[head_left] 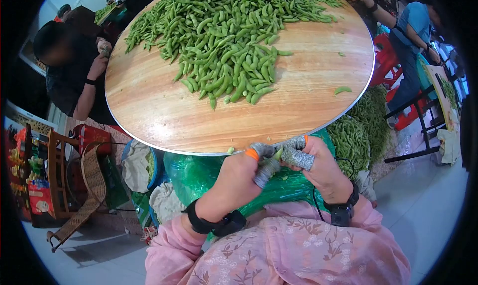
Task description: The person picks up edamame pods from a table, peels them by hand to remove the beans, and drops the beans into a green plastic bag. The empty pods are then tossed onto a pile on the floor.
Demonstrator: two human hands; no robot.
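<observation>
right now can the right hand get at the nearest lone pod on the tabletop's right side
Probably yes: only bare tabletop seems to lie between the right hand and the lone pod. It may first have to leave the held pod with the left hand.

The one camera here sits on the head of the person at the table (318, 75), looking forward and steeply down over their own shirt (294, 252). The shirt fills the bottom of the view, close to the lens; the left hand (234, 180) and right hand (326, 170) show above it, also near. The table's near edge crosses around mid-view, while its far side is cut off at the top. The lens takes in a very wide field, rounded by black corners, with floor (408, 215) low on both sides and other people (418, 28) farther off, left and right.
</observation>
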